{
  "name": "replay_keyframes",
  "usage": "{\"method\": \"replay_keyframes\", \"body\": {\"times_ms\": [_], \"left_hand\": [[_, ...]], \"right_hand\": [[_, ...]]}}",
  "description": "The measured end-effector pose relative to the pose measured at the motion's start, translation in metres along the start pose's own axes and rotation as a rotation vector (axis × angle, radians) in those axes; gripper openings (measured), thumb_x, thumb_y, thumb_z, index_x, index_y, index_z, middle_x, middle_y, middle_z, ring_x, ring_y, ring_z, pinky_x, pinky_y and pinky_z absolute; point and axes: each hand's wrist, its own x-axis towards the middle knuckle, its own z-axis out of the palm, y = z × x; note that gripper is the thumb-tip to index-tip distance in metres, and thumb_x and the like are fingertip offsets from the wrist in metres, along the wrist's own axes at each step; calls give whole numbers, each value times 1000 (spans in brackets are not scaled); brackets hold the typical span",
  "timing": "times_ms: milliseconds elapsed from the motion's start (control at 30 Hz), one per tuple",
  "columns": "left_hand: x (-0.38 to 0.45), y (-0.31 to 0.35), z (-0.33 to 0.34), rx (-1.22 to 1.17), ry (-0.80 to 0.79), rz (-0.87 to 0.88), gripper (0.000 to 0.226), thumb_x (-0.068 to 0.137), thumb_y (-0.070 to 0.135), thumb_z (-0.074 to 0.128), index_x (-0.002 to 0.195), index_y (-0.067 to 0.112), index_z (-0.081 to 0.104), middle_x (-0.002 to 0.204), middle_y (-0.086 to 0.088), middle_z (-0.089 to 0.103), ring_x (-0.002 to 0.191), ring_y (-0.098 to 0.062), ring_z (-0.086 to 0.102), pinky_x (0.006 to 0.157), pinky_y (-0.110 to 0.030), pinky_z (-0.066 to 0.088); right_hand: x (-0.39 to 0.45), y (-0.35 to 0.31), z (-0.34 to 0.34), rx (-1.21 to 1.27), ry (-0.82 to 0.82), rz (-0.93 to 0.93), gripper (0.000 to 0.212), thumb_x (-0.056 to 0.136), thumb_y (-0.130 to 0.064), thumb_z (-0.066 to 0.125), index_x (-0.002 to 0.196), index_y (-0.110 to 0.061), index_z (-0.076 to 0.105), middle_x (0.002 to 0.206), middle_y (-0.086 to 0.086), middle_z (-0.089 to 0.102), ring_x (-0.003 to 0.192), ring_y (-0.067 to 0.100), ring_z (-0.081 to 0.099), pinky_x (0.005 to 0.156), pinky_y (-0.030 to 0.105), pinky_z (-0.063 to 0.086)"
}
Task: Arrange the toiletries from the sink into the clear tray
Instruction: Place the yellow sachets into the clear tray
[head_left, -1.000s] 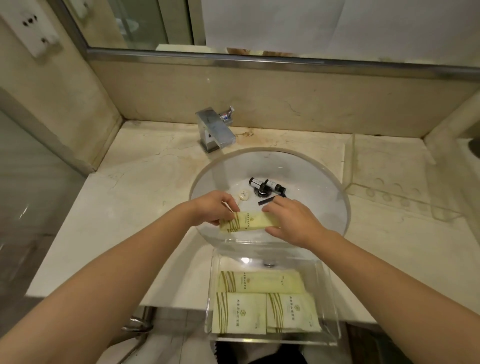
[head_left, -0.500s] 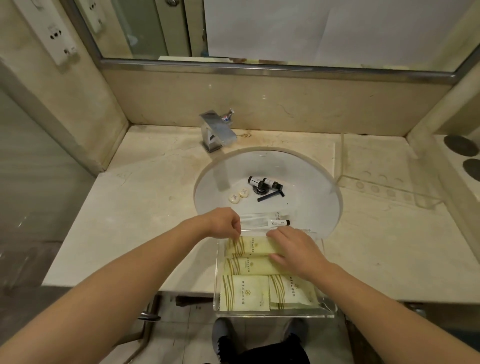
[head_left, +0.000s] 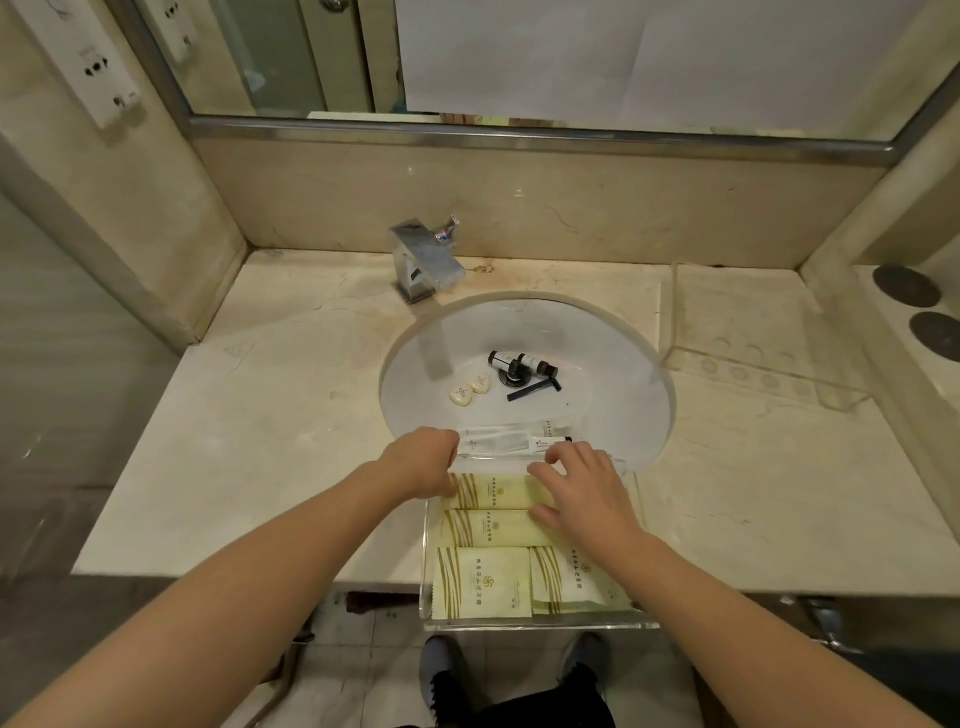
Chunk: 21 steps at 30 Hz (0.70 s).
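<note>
Toiletries are lying in two places: four yellow packets are sitting inside the clear tray (head_left: 644, 499), and the rest are waiting in the sink (head_left: 613, 364). That tray is resting on the counter (head_left: 270, 447) at its near edge, just in front of the basin, with its near side overhanging the floor. The left hand (head_left: 423, 460) is curling loosely at the tray's far left corner, fingertips touching the end of the top yellow packet (head_left: 493, 491); whether it is actually pinching it is hard to tell. The right hand (head_left: 584, 488) is lying flat and spread over the packet's right end, pressing rather than gripping, and is hiding part of the second packet (head_left: 488, 527) below it. Two square sachets (head_left: 483, 582) are filling the tray's near row.

In the basin, two dark bottles (head_left: 522, 361) are lying against the drain (head_left: 511, 376), a black razor (head_left: 535, 388) is lying just in front of it, and two small soaps (head_left: 467, 389) are sitting to the left. A clear-wrapped toothbrush kit (head_left: 514, 439) is lying at the basin's near rim, just beyond both hands. A faucet (head_left: 426, 262) is standing behind the sink, and a second clear tray (head_left: 753, 343) is sitting on the counter to the right.
</note>
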Motion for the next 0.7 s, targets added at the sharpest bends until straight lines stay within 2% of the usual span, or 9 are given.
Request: {"method": "replay_keyframes", "body": {"times_ms": [133,200,300,500,700], "left_hand": [[2,0,1,-23,10,-3,39,73,24,73,66,23,35,71,4,44,74,-20,47,60,-30,37],[3,-1,2,-28,17,-7,40,74,25,73,65,23,35,70,5,43,73,-20,47,61,-30,38],[5,-1,3,-37,29,-22,40,74,26,76,66,21,37,71,4,44,74,-21,47,62,-30,38],[6,-3,7,-81,36,-70,42,70,26,81,84,16,43,83,-1,49,75,-21,48,63,-31,40],[11,-8,6,-148,10,-66,50,64,29,84,69,23,34,73,3,45,67,-17,42,52,-27,33]], "right_hand": [[-14,9,3,-17,23,75,23,76,-34,71,93,-20,66,89,-1,59,81,20,55,71,34,48],[-18,9,5,-1,23,116,18,79,-32,66,92,-20,65,89,0,58,79,19,54,64,32,47],[-19,5,7,36,21,131,13,80,-28,66,90,-20,65,88,0,57,76,19,53,54,28,44],[-19,7,11,66,-1,86,10,83,-24,64,92,-19,65,90,1,55,77,19,51,54,27,41],[-18,6,13,82,-29,98,10,84,-23,62,93,-18,64,93,1,55,81,19,52,52,26,42]]}}
